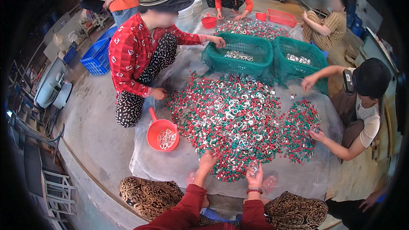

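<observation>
A broad heap of small red and green pellets mixed with silvery metal rings and pieces (238, 115) lies on a translucent sheet in front of me. My left hand (208, 161) is at the heap's near left edge, its fingers curled together; whatever they pinch is too small to make out. To its right, my right hand (254, 178) is turned palm up at the near edge, cupped around several small silvery metal pieces (254, 169). A red dipper (162, 135) with metal rings inside sits left of the heap, beyond my left hand.
Two green mesh-lined baskets (243, 64) holding metal pieces stand behind the heap. A person in red (140, 55) squats at left; another in a dark cap (362, 102) works at right beside a smaller pellet pile (300, 132). Farther back are more people, a second heap (255, 29) and blue crates (96, 55).
</observation>
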### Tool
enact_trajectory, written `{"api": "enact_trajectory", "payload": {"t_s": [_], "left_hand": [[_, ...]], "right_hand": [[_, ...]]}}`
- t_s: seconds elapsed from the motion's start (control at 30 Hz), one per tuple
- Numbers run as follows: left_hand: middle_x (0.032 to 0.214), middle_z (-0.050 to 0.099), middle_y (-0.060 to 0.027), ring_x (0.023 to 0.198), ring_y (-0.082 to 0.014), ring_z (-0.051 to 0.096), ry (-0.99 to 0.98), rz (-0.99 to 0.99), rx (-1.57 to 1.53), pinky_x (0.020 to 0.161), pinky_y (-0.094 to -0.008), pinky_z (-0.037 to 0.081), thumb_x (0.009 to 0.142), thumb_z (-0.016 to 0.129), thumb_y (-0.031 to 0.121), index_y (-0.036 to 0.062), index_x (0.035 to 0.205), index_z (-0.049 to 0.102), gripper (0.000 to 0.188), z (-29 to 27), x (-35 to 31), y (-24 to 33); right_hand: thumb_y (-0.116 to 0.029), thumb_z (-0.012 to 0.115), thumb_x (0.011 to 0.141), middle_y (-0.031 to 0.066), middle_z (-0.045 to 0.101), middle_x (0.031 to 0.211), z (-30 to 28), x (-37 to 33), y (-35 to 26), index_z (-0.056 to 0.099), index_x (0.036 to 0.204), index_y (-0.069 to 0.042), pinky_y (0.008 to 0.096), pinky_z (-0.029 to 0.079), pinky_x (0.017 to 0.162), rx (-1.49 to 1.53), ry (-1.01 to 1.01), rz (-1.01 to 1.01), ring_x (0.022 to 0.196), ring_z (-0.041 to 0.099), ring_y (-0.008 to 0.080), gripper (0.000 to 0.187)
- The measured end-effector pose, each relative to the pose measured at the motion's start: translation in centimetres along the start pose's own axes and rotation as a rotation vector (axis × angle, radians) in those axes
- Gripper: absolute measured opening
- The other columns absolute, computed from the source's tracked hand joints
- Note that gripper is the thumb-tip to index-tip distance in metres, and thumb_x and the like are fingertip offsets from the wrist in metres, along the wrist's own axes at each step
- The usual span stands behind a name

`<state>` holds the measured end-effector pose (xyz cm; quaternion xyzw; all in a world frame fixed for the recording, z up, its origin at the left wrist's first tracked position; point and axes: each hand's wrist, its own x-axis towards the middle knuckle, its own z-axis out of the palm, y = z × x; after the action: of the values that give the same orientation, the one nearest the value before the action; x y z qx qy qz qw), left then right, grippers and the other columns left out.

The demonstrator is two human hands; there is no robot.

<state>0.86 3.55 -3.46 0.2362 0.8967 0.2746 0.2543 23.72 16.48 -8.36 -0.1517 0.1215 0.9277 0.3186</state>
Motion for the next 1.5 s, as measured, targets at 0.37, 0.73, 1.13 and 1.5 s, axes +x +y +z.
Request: {"api": "enact_trajectory", "payload": {"t_s": [0.37, 0.73, 1.13, 1.5], "left_hand": [[0.108, 0.055, -0.0209, 0.096, -0.0335, 0.057, -0.005, -0.102, 0.039, 0.082, -0.0411, 0.048, 0.065, 0.073, 0.01, 0.002, 0.123, 0.043, 0.066, 3.5, 0.7, -7.5], [0.089, 0.066, -0.0116, 0.071, -0.0237, 0.064, -0.184, 0.398, -0.284, 0.065, -0.0338, 0.052, 0.077, 0.059, 0.0, 0.0101, 0.108, 0.061, 0.032, 2.4, 1.2, 4.6], [0.096, 0.056, -0.0096, 0.098, -0.0289, 0.053, -0.29, 0.724, 0.414, 0.078, -0.0385, 0.047, 0.073, 0.065, 0.01, 0.011, 0.105, 0.06, 0.032, 9.5, -0.9, 4.9], [0.078, 0.063, -0.0002, 0.067, -0.0088, 0.058, -0.677, 0.059, -0.449, 0.057, -0.0222, 0.047, 0.077, 0.069, 0.009, 0.0025, 0.087, 0.064, 0.014, 2.1, 1.3, 3.2]], "right_hand": [[-0.025, 0.049, 0.092, 0.0153, 0.057, 0.098, 4.3, -1.4, -0.2, 0.056, 0.101, -0.004, 0.0297, 0.045, 0.053, 0.04, -0.034, -0.097, 0.072, 0.048, 0.0225, 0.024], [-0.024, 0.05, 0.093, 0.0134, 0.055, 0.099, 4.7, -1.7, -1.7, 0.055, 0.094, -0.003, 0.0259, 0.046, 0.047, 0.038, 0.025, -0.134, 0.081, 0.05, 0.0268, 0.022], [-0.025, 0.051, 0.092, 0.014, 0.05, 0.092, 4.1, -2.7, -2.7, 0.052, 0.073, -0.001, 0.0209, 0.04, 0.041, 0.017, 0.031, -0.327, 0.079, 0.047, 0.0248, 0.03], [-0.024, 0.05, 0.092, 0.0112, 0.052, 0.088, 4.4, -1.8, -1.3, 0.052, 0.082, -0.002, 0.0214, 0.04, 0.041, 0.011, 0.01, -0.205, 0.079, 0.049, 0.0237, 0.024]]}}
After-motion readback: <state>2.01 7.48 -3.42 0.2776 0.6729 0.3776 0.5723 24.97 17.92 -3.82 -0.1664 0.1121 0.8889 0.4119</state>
